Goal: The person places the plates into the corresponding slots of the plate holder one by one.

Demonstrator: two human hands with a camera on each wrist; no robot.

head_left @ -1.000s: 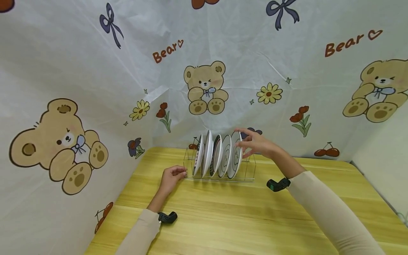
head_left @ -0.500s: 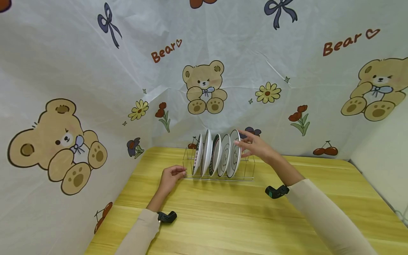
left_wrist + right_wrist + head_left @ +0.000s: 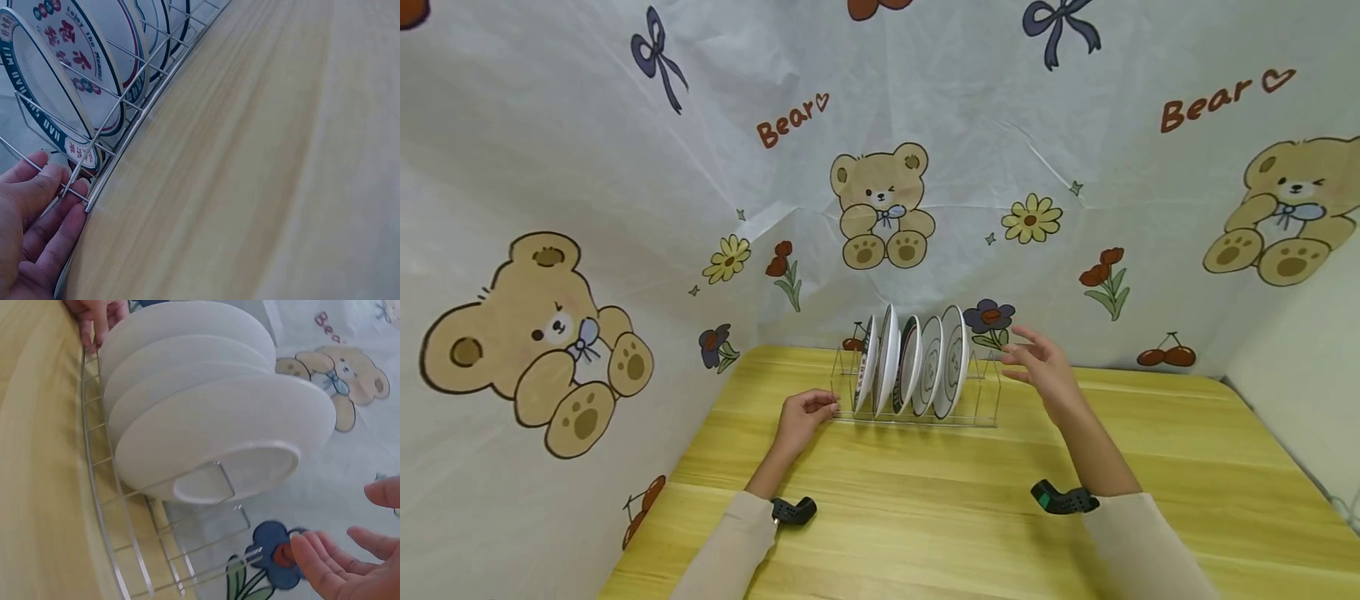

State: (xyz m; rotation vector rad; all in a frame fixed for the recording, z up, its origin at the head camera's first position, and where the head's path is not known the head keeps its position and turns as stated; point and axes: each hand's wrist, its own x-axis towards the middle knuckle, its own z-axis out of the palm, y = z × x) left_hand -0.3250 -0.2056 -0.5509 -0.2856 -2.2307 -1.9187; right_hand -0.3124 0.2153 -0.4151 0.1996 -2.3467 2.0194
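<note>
Several plates stand on edge in a wire dish rack (image 3: 977, 426), filling its left and middle part. My left hand (image 3: 801, 421) holds the rack's left end; in the left wrist view its thumb and fingers pinch the corner wire beside a plate with a lettered rim (image 3: 40, 72). My right hand (image 3: 1045, 375) hovers to the right of the rack with loosely spread fingers, apart from the rightmost plate (image 3: 953, 362) and holding nothing. The right wrist view shows that plate's white underside (image 3: 225, 419) leaning in the rack, with the hand's fingers (image 3: 322, 565) off to one side.
The rack stands at the back of a wood-grain table (image 3: 910, 508), close to a white cloth backdrop (image 3: 955, 117) printed with bears and flowers. Unfilled wire slots (image 3: 206, 547) lie at the rack's right end. A black wrist camera (image 3: 1063, 498) sits on the right wrist.
My right hand has let go of the rightmost plate and moved right, away from it. That plate now stands by itself in the rack. The left hand has kept its place.
</note>
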